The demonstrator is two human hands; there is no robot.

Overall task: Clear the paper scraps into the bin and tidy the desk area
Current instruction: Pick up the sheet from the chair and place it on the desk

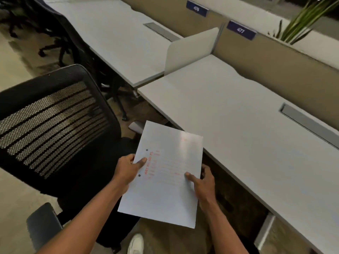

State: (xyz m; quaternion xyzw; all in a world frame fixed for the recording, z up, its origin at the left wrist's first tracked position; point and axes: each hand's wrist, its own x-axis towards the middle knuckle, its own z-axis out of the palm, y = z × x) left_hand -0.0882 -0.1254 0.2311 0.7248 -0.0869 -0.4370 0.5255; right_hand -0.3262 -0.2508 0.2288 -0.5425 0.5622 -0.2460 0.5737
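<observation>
A white file folder (165, 189) with faint red print and two small metal eyelets is held in front of me, just off the near edge of the grey desk (238, 125). My left hand (128, 169) grips its left edge, thumb on top. At the folder's right edge my right hand (203, 182) holds on, thumb pressed to the cover. No paper scraps and no bin are in view.
A black mesh-backed office chair (55, 125) stands close on my left. A second desk (117, 39) lies beyond a low white divider (190, 50). Beige partition panels (275, 66) with blue number tags run along the back. A plant (304, 21) shows top right.
</observation>
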